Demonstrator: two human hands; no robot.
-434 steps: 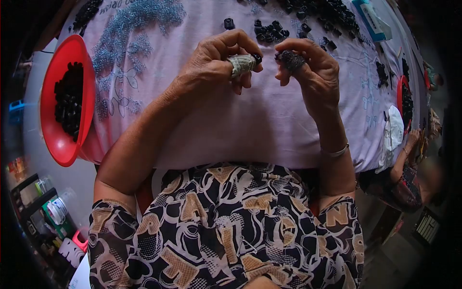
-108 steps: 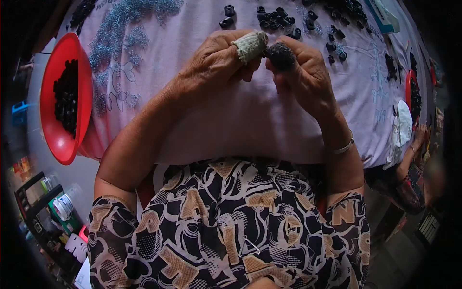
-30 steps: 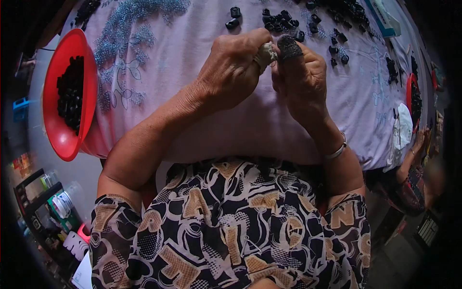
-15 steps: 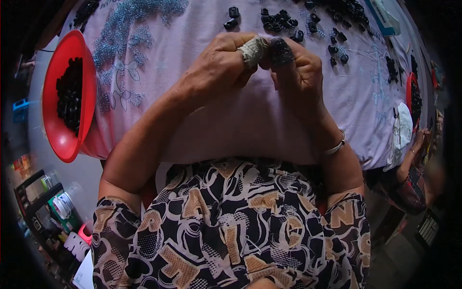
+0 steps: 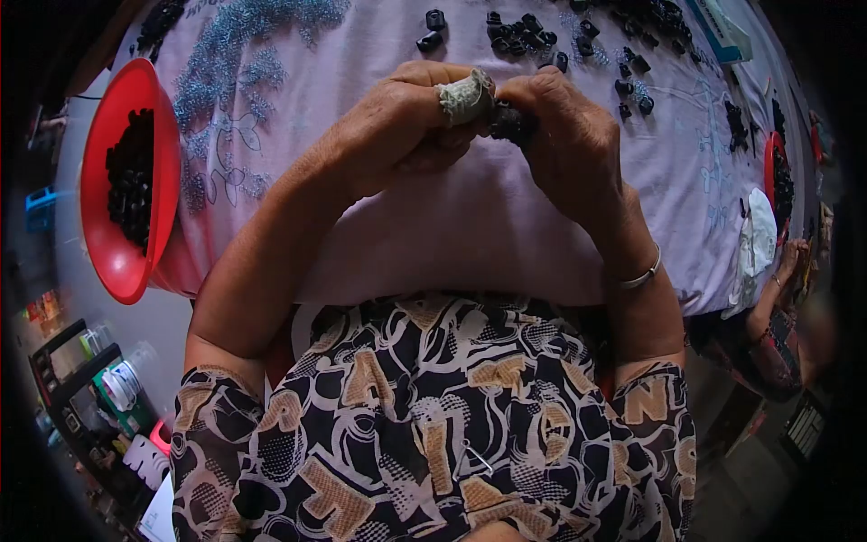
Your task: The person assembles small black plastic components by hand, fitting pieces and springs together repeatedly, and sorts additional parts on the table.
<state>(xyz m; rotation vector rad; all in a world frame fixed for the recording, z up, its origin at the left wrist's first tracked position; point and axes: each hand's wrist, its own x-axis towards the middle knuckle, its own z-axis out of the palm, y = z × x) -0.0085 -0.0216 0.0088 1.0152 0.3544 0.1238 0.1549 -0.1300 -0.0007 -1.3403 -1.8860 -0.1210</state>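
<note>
My left hand [image 5: 411, 122] and my right hand [image 5: 571, 131] meet above the cloth, with fingers curled and tips together. A pale, ribbed wrap [image 5: 464, 98] covers a digit of the left hand. At the right hand's fingertips is a dark, rough-looking covering [image 5: 512, 124], apparently worn on a digit. Whatever is pinched between the two hands is hidden or too small to name. Beyond them lie loose small black plastic parts [image 5: 524, 36], and a pair of similar black parts [image 5: 432, 31] sits farther left.
A red bowl [image 5: 122, 271] of black parts stands at the left. Small silvery-blue metal pieces [image 5: 239, 54] are heaped on the pink cloth [image 5: 433, 244]. On the right are a box [image 5: 727, 36], a white bag [image 5: 754, 239], another red bowl [image 5: 771, 181] and another person's hand [image 5: 790, 260].
My right hand has turned, bringing its dark-covered digit lower and slightly left. My left hand has shifted slightly left. Both hands remain together; the parts on the cloth look the same.
</note>
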